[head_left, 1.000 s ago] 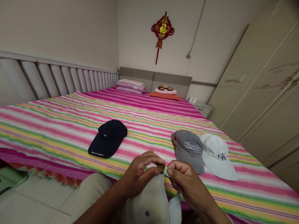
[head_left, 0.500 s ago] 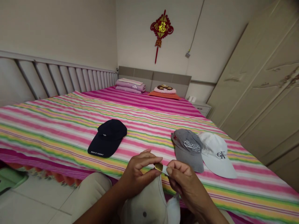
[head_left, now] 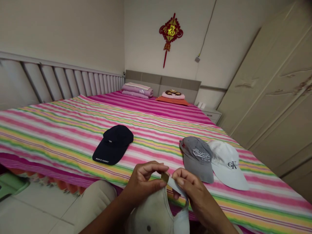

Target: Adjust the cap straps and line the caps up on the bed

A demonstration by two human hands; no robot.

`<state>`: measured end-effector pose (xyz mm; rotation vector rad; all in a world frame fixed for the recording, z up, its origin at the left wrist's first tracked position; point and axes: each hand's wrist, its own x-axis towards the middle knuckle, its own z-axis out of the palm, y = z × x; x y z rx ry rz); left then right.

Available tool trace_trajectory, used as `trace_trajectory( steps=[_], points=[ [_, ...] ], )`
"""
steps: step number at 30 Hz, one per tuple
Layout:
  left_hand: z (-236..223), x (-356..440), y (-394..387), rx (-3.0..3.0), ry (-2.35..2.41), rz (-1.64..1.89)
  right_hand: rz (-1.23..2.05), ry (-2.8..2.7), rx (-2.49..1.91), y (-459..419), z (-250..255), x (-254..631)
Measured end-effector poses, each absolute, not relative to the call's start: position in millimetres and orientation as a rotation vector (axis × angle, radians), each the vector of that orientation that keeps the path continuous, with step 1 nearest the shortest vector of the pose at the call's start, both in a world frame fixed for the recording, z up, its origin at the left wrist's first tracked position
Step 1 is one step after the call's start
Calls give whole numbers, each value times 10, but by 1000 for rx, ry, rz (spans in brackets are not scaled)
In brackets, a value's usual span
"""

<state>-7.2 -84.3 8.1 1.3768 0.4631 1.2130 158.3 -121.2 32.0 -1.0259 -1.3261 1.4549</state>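
Note:
A pale cap (head_left: 151,214) is held low in front of me, its back opening and strap facing up. My left hand (head_left: 146,180) pinches the brass-coloured buckle (head_left: 164,177) at the left end of the opening. In my right hand (head_left: 191,188) the cap's light strap (head_left: 175,186) is gripped between thumb and fingers, with its end running to the buckle. Just beyond my right hand, a grey cap (head_left: 197,159) lies on the bed, overlapping a white cap (head_left: 229,165). A navy cap (head_left: 114,144) rests further left.
The bed (head_left: 73,126) has a striped cover and reaches back to a headboard (head_left: 168,85). Folded bedding (head_left: 137,91) lies at its far end. A railing (head_left: 73,79) runs along the left, a wardrobe (head_left: 273,97) along the right. A green stool (head_left: 12,185) stands at lower left.
My right hand has shifted slightly along the strap, away from the buckle, and more of the strap now shows as a curved loop. My left hand stays at the buckle.

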Motion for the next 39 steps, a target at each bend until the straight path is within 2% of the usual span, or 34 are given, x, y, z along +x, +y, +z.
trace_trajectory(
  steps=[10, 17, 22, 28, 39],
  points=[
    [52, -36, -859, 1324, 465, 1152, 1467, -1223, -1068, -1230, 237, 1503],
    [46, -41, -855, 1289, 478, 1261, 1533, -1231, -1060, -1210, 223, 1538],
    [53, -22, -875, 1301, 520, 1100, 1513, -1204, -1067, -1208, 209, 1526],
    [49, -42, -842, 1199, 518, 1169, 1642, -1160, -1010, -1211, 202, 1516],
    [59, -56, -823, 1343, 589, 1131, 1558, -1221, -1029, -1148, 248, 1524]
  ],
)
